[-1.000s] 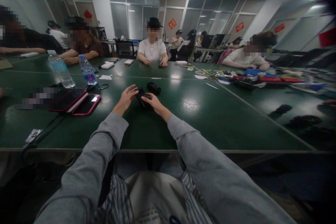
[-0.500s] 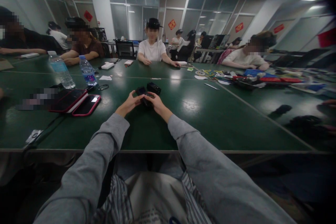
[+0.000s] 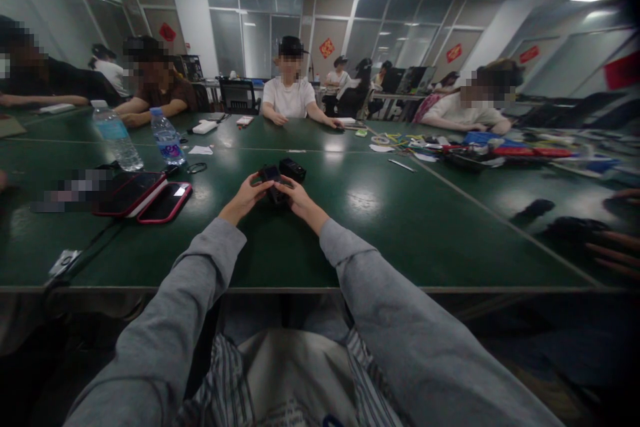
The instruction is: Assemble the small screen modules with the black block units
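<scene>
Between my two hands is a small black boxy device (image 3: 273, 175) with a greyish, screen-like face; its exact kind is unclear. My left hand (image 3: 250, 192) grips its left side, thumb across the front. From the right, my right hand (image 3: 299, 195) closes on the same device, and the two thumbs nearly meet. Just behind and to the right, a second black boxy device (image 3: 293, 169) rests on the green table (image 3: 380, 240), close to my right fingertips. My fingers partly cover the held device.
Left of my hands lie a red-edged phone (image 3: 165, 202) and a dark tablet-like case (image 3: 127, 192). Beyond them stand two water bottles, one clear (image 3: 117, 137), one purple-labelled (image 3: 167, 137). Tools and cables (image 3: 480, 147) clutter the right. A co-worker's hand (image 3: 617, 250) is at the far right.
The held device has tilted slightly, showing more of its front below the thumbs. My hands stay in nearly the same place. Another person's hand has come further in at the right edge.
</scene>
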